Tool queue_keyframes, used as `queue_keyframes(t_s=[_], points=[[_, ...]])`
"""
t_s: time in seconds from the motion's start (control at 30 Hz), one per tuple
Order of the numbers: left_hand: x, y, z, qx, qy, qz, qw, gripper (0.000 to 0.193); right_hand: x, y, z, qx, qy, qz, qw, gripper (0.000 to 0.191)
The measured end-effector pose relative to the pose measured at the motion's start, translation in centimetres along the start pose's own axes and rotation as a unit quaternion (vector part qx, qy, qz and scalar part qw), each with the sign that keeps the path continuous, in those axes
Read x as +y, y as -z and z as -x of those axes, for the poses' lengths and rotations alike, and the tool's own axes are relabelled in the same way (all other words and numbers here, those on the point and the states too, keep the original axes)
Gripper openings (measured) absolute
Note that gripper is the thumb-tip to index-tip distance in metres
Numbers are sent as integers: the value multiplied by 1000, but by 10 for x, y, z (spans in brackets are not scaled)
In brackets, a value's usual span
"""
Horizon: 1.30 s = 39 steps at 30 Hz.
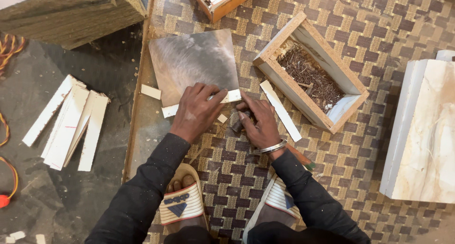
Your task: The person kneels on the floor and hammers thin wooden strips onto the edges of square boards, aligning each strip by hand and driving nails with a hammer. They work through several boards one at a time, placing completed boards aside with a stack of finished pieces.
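At the far left, a fan of white strips [68,123], about five, lies on the dark floor. One small white offcut [151,91] sits at the mat's edge, just beside a square metal sheet [194,64] that lies flat on the woven mat [379,30].

The left hand [196,112] reaches forward from a dark sleeve, palm down, fingers spread and pressed onto a white strip [201,103] that lies across the sheet's near edge; it pins the strip flat rather than closing round it. A tiny white chip [222,118] lies just below this hand.

The right hand [258,123], a metal bangle on its wrist, is curled tight around a hammer [237,121] whose dark head shows just beside the strip's right end; an orange handle pokes out behind the wrist.

One more long white strip [280,110] lies slanted to the right, near a wooden box [284,33] of nails [310,78]. At the far right stands one white marbled box [426,130]. Two sandalled feet show below.
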<state>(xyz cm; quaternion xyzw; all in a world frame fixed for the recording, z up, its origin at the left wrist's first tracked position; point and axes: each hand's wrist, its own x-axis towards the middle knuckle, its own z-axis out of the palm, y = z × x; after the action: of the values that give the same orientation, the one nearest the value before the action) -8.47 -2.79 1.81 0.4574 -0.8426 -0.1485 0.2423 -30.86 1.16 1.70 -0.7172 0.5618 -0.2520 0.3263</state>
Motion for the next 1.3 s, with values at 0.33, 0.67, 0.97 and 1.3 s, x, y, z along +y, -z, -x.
queue_keyframes(t_s=[0.33,0.67,0.97,1.3], points=[[-1,-5,1,-10,5,2,1000,36,0,-1,0,0,18,2,1000,62],[5,0,1,-17,24,16,999,36,-1,7,-1,-24,0,-14,1000,69],[8,2,1,-26,24,8,999,37,-1,9,-2,-31,3,14,999,67],[2,-7,1,-23,7,-24,999,37,-3,9,-7,-31,4,38,999,63]])
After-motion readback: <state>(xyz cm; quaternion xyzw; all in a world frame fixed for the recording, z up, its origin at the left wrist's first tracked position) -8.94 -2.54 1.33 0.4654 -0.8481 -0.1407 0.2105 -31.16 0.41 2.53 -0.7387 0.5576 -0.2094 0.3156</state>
